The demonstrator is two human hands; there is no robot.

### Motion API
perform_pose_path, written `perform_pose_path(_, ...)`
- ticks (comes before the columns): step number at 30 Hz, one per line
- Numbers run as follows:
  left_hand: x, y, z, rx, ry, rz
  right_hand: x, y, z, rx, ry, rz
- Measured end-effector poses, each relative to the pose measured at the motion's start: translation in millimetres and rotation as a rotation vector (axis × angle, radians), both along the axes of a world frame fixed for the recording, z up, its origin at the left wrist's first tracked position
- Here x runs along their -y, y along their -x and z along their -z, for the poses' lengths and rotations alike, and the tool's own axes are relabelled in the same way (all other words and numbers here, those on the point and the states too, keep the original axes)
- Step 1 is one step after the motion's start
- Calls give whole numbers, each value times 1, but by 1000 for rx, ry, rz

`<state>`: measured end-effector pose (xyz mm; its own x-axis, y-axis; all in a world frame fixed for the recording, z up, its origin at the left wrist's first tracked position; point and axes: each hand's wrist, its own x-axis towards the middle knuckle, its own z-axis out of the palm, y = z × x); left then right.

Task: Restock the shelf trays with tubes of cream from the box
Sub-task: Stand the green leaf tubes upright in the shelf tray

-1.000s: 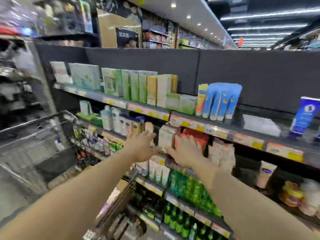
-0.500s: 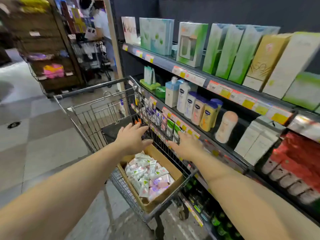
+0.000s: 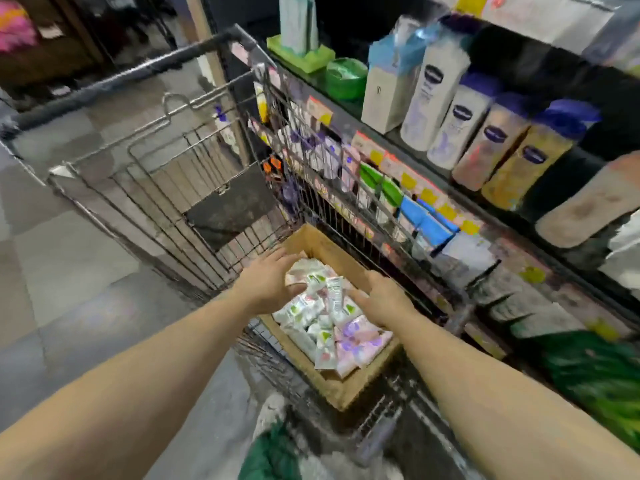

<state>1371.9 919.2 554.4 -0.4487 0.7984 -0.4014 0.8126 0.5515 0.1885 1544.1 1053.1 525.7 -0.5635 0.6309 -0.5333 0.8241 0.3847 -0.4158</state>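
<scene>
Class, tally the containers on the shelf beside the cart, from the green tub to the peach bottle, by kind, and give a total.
Green tub: 1
Light-blue-topped pump bottle: 1
Bottles with a dark oval logo: 4
Peach bottle: 1
Total: 7

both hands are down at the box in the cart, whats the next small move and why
Probably close the fingers round a few tubes and lift. The left hand and right hand already rest on the heap of tubes in the cardboard box, but no tube looks clearly gripped yet.
</scene>
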Motion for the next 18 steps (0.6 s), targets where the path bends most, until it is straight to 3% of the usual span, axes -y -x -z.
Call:
perform_pose_path(10,-24,69,101,123,122,250,58,15,152,218,334,317)
perform_pose_path(18,-31,62,171,219,107,363,88,27,215,304,293,526)
